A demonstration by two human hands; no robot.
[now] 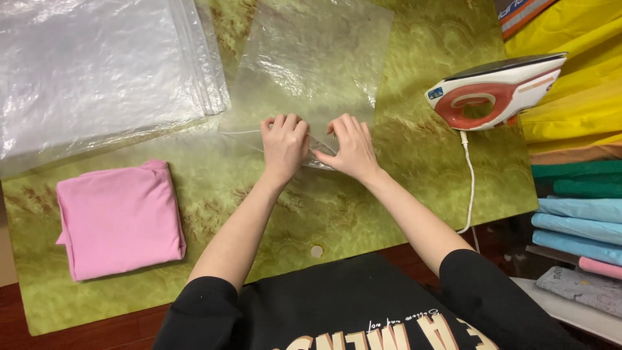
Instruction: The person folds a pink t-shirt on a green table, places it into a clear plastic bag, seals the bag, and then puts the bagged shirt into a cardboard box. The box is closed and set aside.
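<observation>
The tabletop [402, 168] is olive green with a brownish marbled swirl, and the bag [311, 58] on it is clear. The folded shirt [120, 220] is plain pink; the iron [495, 94] is white with red-orange trim and a white cord [471, 181]. At the right lie yellow cloth [576, 97] and green, light blue and pink folded stacks [576, 214]

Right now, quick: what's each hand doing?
Left hand: fingers curled, pinching the near edge of the clear plastic bag.
Right hand: also gripping that bag edge, close beside the left.
</observation>
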